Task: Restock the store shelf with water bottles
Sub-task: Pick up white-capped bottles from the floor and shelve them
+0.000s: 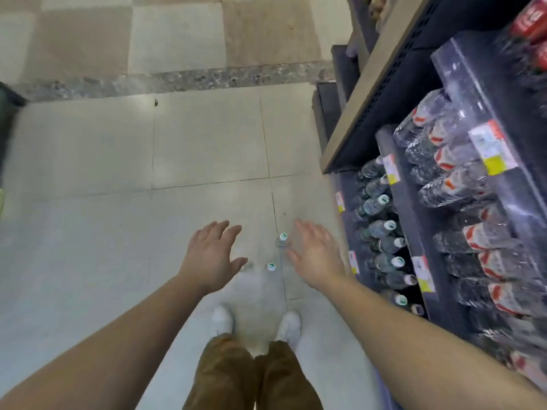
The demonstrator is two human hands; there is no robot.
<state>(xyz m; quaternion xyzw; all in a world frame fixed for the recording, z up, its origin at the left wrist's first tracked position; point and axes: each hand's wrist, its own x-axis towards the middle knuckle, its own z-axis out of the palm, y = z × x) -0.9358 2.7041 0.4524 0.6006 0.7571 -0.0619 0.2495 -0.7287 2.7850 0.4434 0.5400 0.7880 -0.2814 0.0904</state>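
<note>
Clear water bottles stand upright on the floor in front of my feet: one with a white-green cap (282, 240) and a nearer one (271, 267). A third, blurred bottle (248, 266) shows beside my left thumb. My left hand (211, 255) hovers above them on the left, fingers spread, holding nothing. My right hand (315, 254) hovers on the right, palm facing inward, also empty. The dark store shelf (407, 214) on the right holds rows of the same bottles (381, 229) on its lower tier.
Red-labelled bottles (461, 179) fill the upper tier, with price tags (491, 150) on the shelf rails. Red soda bottles (529, 22) sit at the top right. My white shoes (254, 322) stand on the pale tiled floor (118, 173). A dark object (7, 119) is at the left edge.
</note>
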